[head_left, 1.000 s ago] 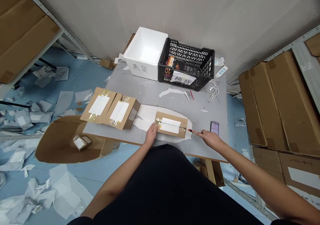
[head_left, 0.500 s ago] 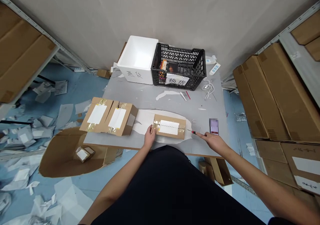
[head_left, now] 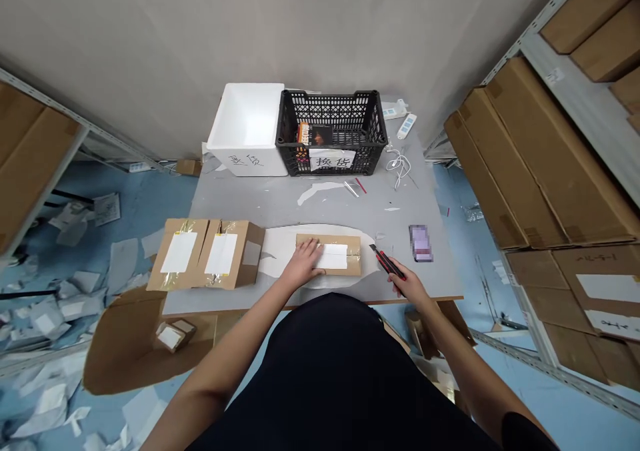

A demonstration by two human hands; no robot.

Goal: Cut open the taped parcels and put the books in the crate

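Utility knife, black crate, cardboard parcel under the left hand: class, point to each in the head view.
Utility knife [head_left: 387,265], head view, red-and-black handle.
Black crate [head_left: 330,94], head view, top rim.
Cardboard parcel [head_left: 333,256], head view, white label.

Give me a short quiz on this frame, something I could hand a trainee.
1. Which hand holds the red-and-black utility knife?
2. True or false: the left hand rests on the taped cardboard box.
3. What stands beside the black plastic crate? A) a metal bin, B) a white foam box, C) a wooden crate.

Key: 1. The right hand. 2. True. 3. B.
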